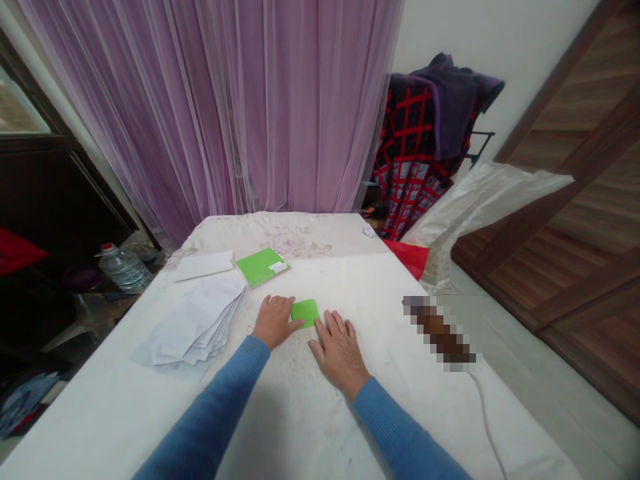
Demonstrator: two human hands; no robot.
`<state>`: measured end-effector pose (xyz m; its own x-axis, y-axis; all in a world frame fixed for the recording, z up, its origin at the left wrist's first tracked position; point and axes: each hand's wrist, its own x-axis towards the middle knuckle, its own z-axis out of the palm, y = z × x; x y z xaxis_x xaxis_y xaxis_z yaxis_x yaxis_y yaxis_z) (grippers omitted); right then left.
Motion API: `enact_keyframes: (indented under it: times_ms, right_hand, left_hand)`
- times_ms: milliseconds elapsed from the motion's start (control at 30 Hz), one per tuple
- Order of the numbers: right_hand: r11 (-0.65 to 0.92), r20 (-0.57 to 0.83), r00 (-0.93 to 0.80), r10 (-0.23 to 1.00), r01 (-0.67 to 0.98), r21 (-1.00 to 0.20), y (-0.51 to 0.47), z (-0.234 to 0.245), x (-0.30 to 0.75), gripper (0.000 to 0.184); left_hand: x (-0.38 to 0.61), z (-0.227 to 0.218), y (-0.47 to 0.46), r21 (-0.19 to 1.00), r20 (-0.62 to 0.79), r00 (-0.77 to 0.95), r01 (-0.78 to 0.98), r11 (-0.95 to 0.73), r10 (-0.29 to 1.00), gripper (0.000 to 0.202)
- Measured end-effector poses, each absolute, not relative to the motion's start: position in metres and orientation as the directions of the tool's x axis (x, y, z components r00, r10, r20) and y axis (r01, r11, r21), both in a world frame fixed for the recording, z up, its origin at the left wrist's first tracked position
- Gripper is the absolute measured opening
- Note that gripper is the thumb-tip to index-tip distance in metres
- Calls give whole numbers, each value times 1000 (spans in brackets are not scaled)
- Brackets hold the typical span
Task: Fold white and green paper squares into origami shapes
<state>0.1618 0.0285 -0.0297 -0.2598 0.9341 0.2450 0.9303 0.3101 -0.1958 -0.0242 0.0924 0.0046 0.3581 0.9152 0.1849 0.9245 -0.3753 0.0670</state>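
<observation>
A small bright green piece of paper (305, 311), perhaps folded, lies flat on the white tablecloth between my hands. My left hand (273, 323) rests at its left side, fingertips by the upper left corner and thumb reaching over the lower edge. Touching or nearly touching the lower right corner is the index finger of my right hand (343, 351), which lies on the cloth with its fingers apart. Both hands look open, palms down. Further back sits a larger green pack of paper (257, 267) in a clear sleeve with a white label.
Left of my hands is a fanned stack of white sheets (193, 327), with a white packet (205, 265) behind it. A pixelated brown object (440, 333) with a cord (484, 413) lies on the right. A water bottle (124, 268) stands beyond the table's left edge.
</observation>
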Motion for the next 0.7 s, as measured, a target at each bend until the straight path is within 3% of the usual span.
enact_keyframes:
  times_ms: [300, 433, 567, 633, 700]
  right_hand:
    - [282, 252, -222, 942, 930, -234, 29, -30, 162, 48]
    - [293, 271, -223, 937, 922, -254, 29, -30, 161, 47]
    - [343, 376, -204, 904, 871, -353, 31, -32, 164, 43]
    - [349, 445, -123, 887, 809, -473, 34, -33, 167, 39]
    - [313, 444, 8, 896, 697, -645, 39, -34, 171, 36]
  left_hand:
    - [-24, 5, 95, 248, 102, 223, 938, -242, 969, 39]
    - [-25, 2, 89, 436, 122, 108, 887, -151, 987, 24]
    - [-24, -2, 79, 641, 245, -20, 754, -146, 969, 8]
    - [-22, -2, 72, 634, 387, -46, 738, -230, 921, 10]
    - [-18, -1, 64, 520, 552, 12, 777, -355, 834, 9]
